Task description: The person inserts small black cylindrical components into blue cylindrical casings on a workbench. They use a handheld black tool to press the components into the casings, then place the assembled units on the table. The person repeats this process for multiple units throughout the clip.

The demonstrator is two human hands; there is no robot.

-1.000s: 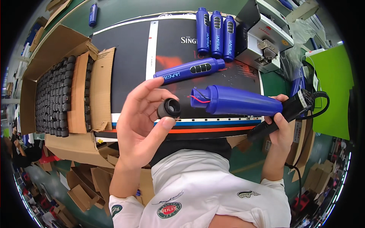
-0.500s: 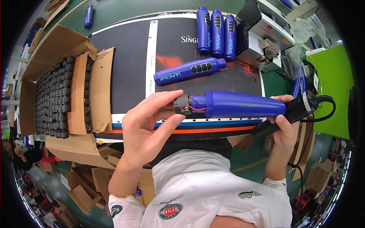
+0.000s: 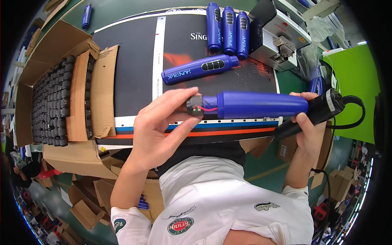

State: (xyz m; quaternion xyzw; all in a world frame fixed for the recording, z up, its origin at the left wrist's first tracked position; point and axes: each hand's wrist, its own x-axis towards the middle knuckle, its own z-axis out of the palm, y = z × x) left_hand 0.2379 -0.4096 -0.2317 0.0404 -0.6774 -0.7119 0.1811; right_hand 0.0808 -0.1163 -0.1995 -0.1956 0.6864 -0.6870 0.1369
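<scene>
A purple-blue tapered tube (image 3: pixel 261 105) lies level across both my hands. At its left end, red and dark wires run to a small black end piece (image 3: pixel 195 105) that shows a bit of circuit board. My left hand (image 3: pixel 157 126) pinches this end piece between thumb and fingers. My right hand (image 3: pixel 307 128) grips the tube's narrower right end, and also holds a black cylindrical corded tool (image 3: pixel 320 113) slanting behind it. Beyond the held tube, a matching blue tube with a black oval button panel (image 3: pixel 196 68) lies on the dark printed mat (image 3: pixel 134 77).
Three blue tubes (image 3: pixel 228 32) lie side by side at the back, beside a metal-fronted machine (image 3: pixel 273 41). An open cardboard box (image 3: pixel 104 94) at left holds rows of black parts (image 3: pixel 53 102). Another blue tube (image 3: pixel 86 16) lies far left. A cord (image 3: pixel 361 112) loops at right.
The held tube and its end piece have shifted slightly upward in view, with some blur at the wired end. Both hands keep their grips, and the whole scene has slid a little left.
</scene>
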